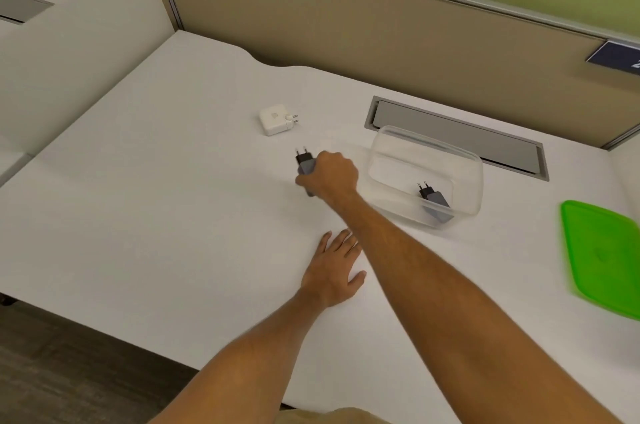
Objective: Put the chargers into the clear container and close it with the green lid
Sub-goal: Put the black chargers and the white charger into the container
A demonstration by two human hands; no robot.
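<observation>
My right hand (330,178) is closed around a grey and black charger (304,162) near the middle of the white desk, its two prongs sticking up and away from me. To the right stands the clear container (464,160) with another grey charger (435,204) lying inside, at its near right corner. A white charger (276,119) lies on the desk beyond my right hand. The green lid (602,257) rests flat at the right edge. My left hand (334,269) lies flat on the desk with fingers spread, partly under my right forearm.
The white desk (156,198) has a grey cable hatch (457,136) just behind the container. Beige partition walls close off the back and the left side. The desk's front edge runs diagonally at the lower left, with dark floor below it.
</observation>
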